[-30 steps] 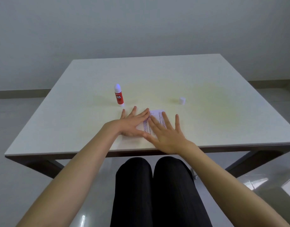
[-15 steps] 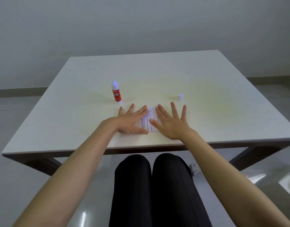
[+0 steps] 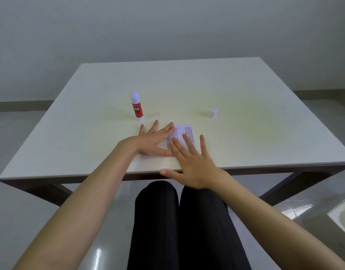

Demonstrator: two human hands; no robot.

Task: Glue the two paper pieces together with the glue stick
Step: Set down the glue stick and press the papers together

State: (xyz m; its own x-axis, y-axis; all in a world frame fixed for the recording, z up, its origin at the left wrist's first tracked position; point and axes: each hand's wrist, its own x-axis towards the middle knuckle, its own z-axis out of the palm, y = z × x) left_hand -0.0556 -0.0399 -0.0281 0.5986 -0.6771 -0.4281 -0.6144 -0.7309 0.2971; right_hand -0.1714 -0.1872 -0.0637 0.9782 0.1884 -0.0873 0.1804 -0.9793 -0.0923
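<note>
The printed paper (image 3: 184, 134) was found lying flat on the white table (image 3: 245, 90), a little way in from the near edge and roughly midway between the left and right edges. Whether one sheet or two stacked pieces lay there could not be told, since much of it was covered by hands. The left hand (image 3: 151, 140) was laid palm down on the table, its fingers (image 3: 155, 124) spread and pointing toward the far edge, with the forefinger and thumb side resting over the left part of the paper. The right hand (image 3: 193, 164) was held open with its fingers spread, the fingertips (image 3: 186, 136) laid over the near right portion of the paper, while the palm and thumb were seen reaching back over the near edge of the table; nothing was pinched by either hand. The glue stick (image 3: 137, 107), red-bodied and with its purple tip uncovered, was seen standing upright just beyond the left hand's fingertips, apart from them. Its white cap (image 3: 213, 113) was seen standing on the table toward the right, well apart from the stick and a short way beyond the paper's far right corner. Black-clad legs (image 3: 179, 221) were visible below the near edge.
</note>
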